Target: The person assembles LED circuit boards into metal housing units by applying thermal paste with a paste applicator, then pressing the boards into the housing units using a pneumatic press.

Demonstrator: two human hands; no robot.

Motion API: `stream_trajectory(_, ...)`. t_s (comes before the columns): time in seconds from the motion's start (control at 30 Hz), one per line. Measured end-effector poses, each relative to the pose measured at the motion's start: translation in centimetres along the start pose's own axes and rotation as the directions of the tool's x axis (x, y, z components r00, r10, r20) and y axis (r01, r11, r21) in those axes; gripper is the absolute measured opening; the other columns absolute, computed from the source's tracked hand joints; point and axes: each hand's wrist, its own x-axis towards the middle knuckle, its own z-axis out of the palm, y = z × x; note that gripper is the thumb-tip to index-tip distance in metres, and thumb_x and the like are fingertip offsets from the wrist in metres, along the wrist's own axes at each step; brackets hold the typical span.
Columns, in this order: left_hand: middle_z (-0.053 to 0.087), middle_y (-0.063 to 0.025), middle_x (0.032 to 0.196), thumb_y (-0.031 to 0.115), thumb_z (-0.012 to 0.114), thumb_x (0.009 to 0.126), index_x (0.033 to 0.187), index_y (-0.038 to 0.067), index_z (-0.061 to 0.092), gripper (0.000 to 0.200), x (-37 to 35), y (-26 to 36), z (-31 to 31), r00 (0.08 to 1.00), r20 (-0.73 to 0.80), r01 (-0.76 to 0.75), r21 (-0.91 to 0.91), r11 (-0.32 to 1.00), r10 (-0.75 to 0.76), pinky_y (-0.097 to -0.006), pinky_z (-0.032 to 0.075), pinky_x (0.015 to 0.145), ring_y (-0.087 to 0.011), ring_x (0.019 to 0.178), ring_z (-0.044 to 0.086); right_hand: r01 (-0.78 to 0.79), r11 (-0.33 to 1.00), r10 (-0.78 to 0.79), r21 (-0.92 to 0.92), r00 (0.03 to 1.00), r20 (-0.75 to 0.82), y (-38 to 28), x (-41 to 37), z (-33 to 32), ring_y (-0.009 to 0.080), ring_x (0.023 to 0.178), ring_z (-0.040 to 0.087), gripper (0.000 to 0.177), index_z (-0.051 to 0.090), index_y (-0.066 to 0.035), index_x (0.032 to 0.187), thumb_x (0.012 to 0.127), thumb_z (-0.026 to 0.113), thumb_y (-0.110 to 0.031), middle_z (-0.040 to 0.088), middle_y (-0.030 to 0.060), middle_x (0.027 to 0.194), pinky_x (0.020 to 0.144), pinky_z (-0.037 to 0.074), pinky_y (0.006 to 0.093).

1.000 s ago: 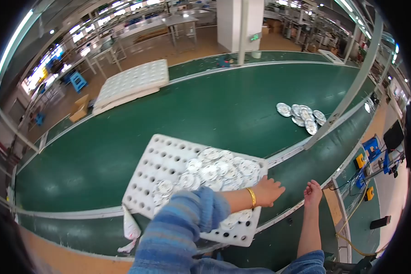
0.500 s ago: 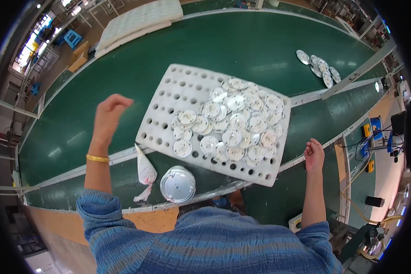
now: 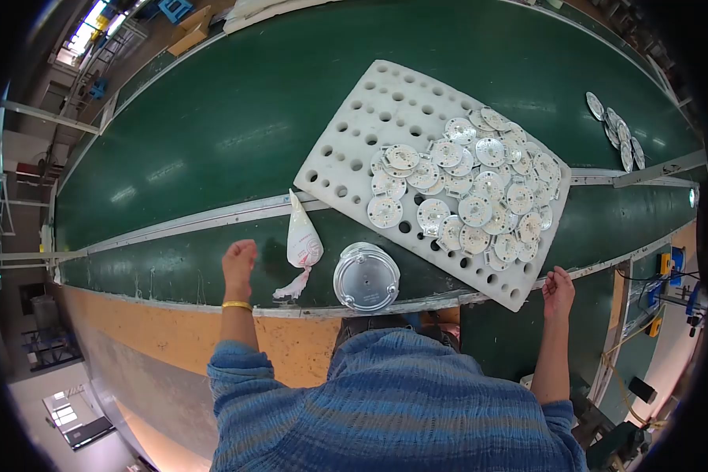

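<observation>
- Our left hand (image 3: 239, 263), a gold bangle (image 3: 237, 304) at its wrist, is over the near strip of the green counter (image 3: 212, 141). Its fingers are loosely curled and empty.
- A white cone-shaped bag (image 3: 303, 240) lies just beside that hand, and a round metal housing (image 3: 366, 277) lies right of the bag.
- Our right hand (image 3: 559, 289) is at the near corner of the white perforated tray (image 3: 354, 118). Its fingers are curled, but we cannot tell if they grip anything.
- Round circuit discs (image 3: 480, 181) crowd the tray's right half.

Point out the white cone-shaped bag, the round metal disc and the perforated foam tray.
white cone-shaped bag (image 3: 303, 240): head view, on its wide middle body.
round metal disc (image 3: 366, 277): head view, centre of its flat face.
perforated foam tray (image 3: 370, 110): head view, bare upper-left part.
</observation>
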Motion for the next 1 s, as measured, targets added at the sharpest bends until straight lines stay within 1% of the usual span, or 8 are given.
stream_trajectory(0.13,0.058,0.0026,0.077,0.015,0.064,0.083,0.090,0.006,0.065,0.011,-0.3,-3.2,1.1,0.992,-0.058,0.111,0.000,0.994,-0.111,-0.0194,0.037,0.057,-0.0048,0.066,0.047,-0.068,0.998,0.068,-0.001,0.996,-0.065,1.9,0.6,-0.9,0.0085,0.064,0.059,0.014,0.061,-0.007,0.101,0.088,0.058,-0.008,0.065,0.0020,0.080,0.056,0.048,0.0225)
stream_trajectory(0.43,0.061,0.0027,0.081,0.014,0.063,0.084,0.091,0.006,0.066,0.011,0.3,-4.9,1.1,0.997,-0.066,0.044,0.048,0.998,-0.041,-0.0207,0.040,0.063,-0.0054,0.072,0.050,-0.064,0.997,0.066,0.051,0.997,-0.048,3.3,-0.4,-1.5,0.0096,0.065,0.059,0.014,0.062,-0.006,0.101,0.087,0.060,-0.008,0.065,0.0024,0.078,0.058,0.046,0.0237)
stream_trajectory(0.63,0.062,0.0032,0.082,0.017,0.064,0.086,0.090,0.008,0.065,0.010,-1.9,-4.7,1.7,0.992,-0.104,0.061,-0.132,0.989,-0.075,-0.0183,0.037,0.061,-0.0017,0.073,0.050,-0.084,0.996,0.084,0.012,0.996,-0.022,2.5,-0.2,-1.4,0.0118,0.066,0.059,0.011,0.062,-0.005,0.098,0.088,0.061,-0.010,0.064,0.0040,0.076,0.060,0.048,0.0250)
stream_trajectory(0.73,0.063,0.0016,0.084,0.015,0.063,0.088,0.090,0.005,0.064,0.011,-3.3,-3.3,1.9,0.990,-0.120,-0.096,-0.135,0.986,0.080,-0.0187,0.040,0.064,-0.0034,0.074,0.052,-0.086,0.996,0.086,-0.017,0.996,-0.026,2.3,-0.4,-1.2,0.0120,0.065,0.058,0.010,0.062,-0.005,0.097,0.088,0.061,-0.010,0.064,0.0042,0.075,0.059,0.048,0.0247)
stream_trajectory(0.83,0.064,-0.0009,0.090,0.014,0.061,0.090,0.096,0.002,0.064,0.014,-5.2,-0.1,3.7,0.885,-0.180,-0.441,-0.020,0.897,0.430,-0.0213,0.044,0.071,-0.0069,0.080,0.056,-0.076,0.996,0.075,-0.047,0.997,-0.012,1.8,0.0,-0.9,0.0120,0.064,0.058,0.010,0.063,-0.006,0.096,0.087,0.061,-0.010,0.063,0.0038,0.074,0.059,0.047,0.0244)
stream_trajectory(0.87,0.064,-0.0028,0.093,0.013,0.063,0.088,0.100,0.002,0.063,0.016,-7.0,1.9,4.7,0.867,-0.150,-0.474,0.042,0.879,0.475,-0.0228,0.044,0.073,-0.0092,0.083,0.057,-0.079,0.995,0.078,-0.055,0.997,-0.013,1.7,0.0,-1.0,0.0120,0.064,0.058,0.010,0.063,-0.006,0.096,0.087,0.061,-0.010,0.063,0.0036,0.073,0.059,0.047,0.0243)
stream_trajectory(0.93,0.064,-0.0067,0.100,0.012,0.066,0.086,0.107,0.001,0.062,0.024,-11.6,6.7,7.5,0.825,-0.079,-0.542,0.169,0.823,0.559,-0.0257,0.046,0.078,-0.0137,0.088,0.059,-0.090,0.994,0.090,-0.064,0.996,-0.013,1.9,0.0,-1.1,0.0119,0.063,0.058,0.010,0.064,-0.005,0.095,0.087,0.061,-0.010,0.063,0.0034,0.072,0.059,0.047,0.0241)
stream_trajectory(1.0,0.060,-0.0140,0.115,0.014,0.076,0.076,0.121,0.003,0.056,0.050,-15.0,9.1,9.1,0.690,0.246,-0.702,0.457,0.546,0.681,-0.0307,0.045,0.087,-0.0221,0.104,0.058,-0.074,0.996,0.074,-0.047,0.997,0.010,2.2,0.1,-1.2,0.0117,0.063,0.058,0.010,0.064,-0.005,0.096,0.087,0.061,-0.009,0.063,0.0033,0.072,0.059,0.047,0.0238)
